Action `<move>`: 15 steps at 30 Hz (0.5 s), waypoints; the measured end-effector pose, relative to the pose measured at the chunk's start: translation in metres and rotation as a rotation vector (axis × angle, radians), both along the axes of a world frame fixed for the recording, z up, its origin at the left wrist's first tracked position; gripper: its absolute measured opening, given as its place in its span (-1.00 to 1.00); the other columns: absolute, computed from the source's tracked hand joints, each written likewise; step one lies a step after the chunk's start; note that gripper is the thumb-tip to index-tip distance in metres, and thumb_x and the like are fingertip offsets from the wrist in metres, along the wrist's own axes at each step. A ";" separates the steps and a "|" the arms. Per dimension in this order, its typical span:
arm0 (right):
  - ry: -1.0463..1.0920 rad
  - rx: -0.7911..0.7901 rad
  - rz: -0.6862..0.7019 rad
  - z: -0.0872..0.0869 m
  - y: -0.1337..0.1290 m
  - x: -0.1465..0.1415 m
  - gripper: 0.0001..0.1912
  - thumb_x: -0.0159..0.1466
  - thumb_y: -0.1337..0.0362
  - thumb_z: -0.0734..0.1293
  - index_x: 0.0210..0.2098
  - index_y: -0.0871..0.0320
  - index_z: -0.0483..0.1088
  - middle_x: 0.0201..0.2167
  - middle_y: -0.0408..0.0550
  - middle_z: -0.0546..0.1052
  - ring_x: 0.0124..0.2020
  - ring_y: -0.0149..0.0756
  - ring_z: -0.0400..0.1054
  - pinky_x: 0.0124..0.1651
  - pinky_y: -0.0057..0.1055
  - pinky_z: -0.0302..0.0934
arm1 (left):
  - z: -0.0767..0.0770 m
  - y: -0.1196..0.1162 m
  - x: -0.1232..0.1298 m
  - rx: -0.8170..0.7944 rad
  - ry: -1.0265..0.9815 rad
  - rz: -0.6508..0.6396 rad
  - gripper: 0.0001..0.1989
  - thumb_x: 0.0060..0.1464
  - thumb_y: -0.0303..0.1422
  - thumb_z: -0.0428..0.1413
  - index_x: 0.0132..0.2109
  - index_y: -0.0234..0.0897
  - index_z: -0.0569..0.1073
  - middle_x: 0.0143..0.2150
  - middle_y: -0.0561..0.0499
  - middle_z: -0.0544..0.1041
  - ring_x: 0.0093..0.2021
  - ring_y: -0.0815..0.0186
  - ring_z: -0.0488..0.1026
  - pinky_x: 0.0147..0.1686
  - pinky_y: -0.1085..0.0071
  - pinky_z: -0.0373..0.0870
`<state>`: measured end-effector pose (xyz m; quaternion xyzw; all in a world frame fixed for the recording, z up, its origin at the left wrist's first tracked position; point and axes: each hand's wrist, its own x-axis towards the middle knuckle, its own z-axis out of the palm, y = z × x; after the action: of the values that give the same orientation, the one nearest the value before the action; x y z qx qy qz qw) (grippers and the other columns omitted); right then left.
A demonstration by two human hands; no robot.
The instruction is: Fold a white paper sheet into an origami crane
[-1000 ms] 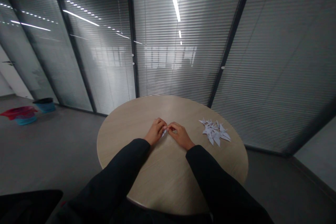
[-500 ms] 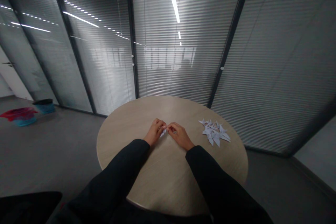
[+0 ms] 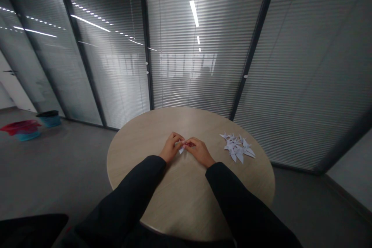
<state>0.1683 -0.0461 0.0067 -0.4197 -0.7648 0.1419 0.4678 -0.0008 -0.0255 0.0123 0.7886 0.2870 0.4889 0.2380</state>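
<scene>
Between my fingertips is a small folded white paper [image 3: 181, 150], mostly covered by the fingers. My left hand [image 3: 172, 147] is closed on it from the left. My right hand [image 3: 199, 150] pinches it from the right, its fingertips touching those of the left. Both hands are low over the middle of the round wooden table [image 3: 145, 131]. To the right lies a pile of folded white paper cranes [image 3: 237, 148], apart from the hands.
Glass partitions with blinds [image 3: 186, 85] stand just behind the table. On the floor at the left are a blue bin with a red liner [image 3: 21, 127] and another with a black liner [image 3: 49, 118]. A dark object [image 3: 31, 230] fills the lower left corner.
The fingertips have come closer together, and the visible part of the folded paper has turned to point downward. The pile of cranes is unchanged.
</scene>
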 end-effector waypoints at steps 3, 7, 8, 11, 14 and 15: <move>0.027 -0.014 -0.010 0.001 -0.001 -0.001 -0.89 0.17 0.29 0.35 -0.39 0.23 0.43 -0.40 -0.06 0.45 -0.37 -0.38 0.33 -0.25 -0.44 0.23 | 0.000 0.000 0.000 0.026 -0.007 -0.004 -0.83 0.15 -0.32 0.06 -0.29 -0.35 0.44 -0.26 -0.08 0.33 -0.20 0.31 0.28 -0.14 0.34 0.26; 0.047 -0.002 -0.037 0.002 -0.003 -0.002 -0.90 0.16 0.30 0.35 -0.38 0.22 0.45 -0.41 -0.06 0.47 -0.38 -0.38 0.34 -0.27 -0.45 0.21 | 0.000 0.001 0.000 0.042 -0.009 0.020 -0.84 0.13 -0.31 0.08 -0.29 -0.34 0.44 -0.27 -0.07 0.33 -0.20 0.31 0.29 -0.13 0.33 0.26; 0.051 0.002 -0.039 0.002 -0.003 -0.002 -0.90 0.17 0.30 0.34 -0.38 0.22 0.45 -0.41 -0.06 0.47 -0.38 -0.38 0.34 -0.27 -0.45 0.21 | 0.000 0.001 0.000 0.042 -0.006 0.030 -0.84 0.13 -0.31 0.08 -0.30 -0.33 0.44 -0.27 -0.07 0.32 -0.20 0.31 0.29 -0.13 0.32 0.26; 0.070 0.007 -0.042 0.002 -0.004 -0.002 -0.90 0.17 0.30 0.33 -0.39 0.21 0.45 -0.40 -0.06 0.48 -0.38 -0.38 0.35 -0.26 -0.45 0.21 | -0.001 0.002 0.000 0.037 -0.007 0.043 -0.85 0.11 -0.31 0.10 -0.31 -0.33 0.43 -0.26 -0.07 0.32 -0.20 0.31 0.29 -0.11 0.32 0.26; 0.062 0.015 -0.039 0.002 -0.003 -0.002 -0.89 0.17 0.29 0.33 -0.42 0.21 0.45 -0.43 -0.06 0.48 -0.39 -0.37 0.35 -0.28 -0.45 0.20 | -0.002 0.003 0.001 0.037 -0.006 0.038 -0.86 0.11 -0.32 0.09 -0.31 -0.34 0.42 -0.26 -0.07 0.32 -0.20 0.31 0.29 -0.11 0.32 0.25; 0.057 0.014 -0.037 0.002 -0.003 -0.002 -0.89 0.17 0.29 0.34 -0.43 0.21 0.45 -0.44 -0.06 0.48 -0.40 -0.37 0.35 -0.30 -0.45 0.19 | -0.003 0.003 0.001 0.040 0.001 0.033 -0.85 0.12 -0.32 0.08 -0.30 -0.33 0.41 -0.26 -0.07 0.32 -0.19 0.30 0.28 -0.11 0.32 0.25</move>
<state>0.1663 -0.0494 0.0087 -0.4262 -0.7441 0.1397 0.4950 -0.0001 -0.0228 0.0097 0.7885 0.2903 0.4981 0.2141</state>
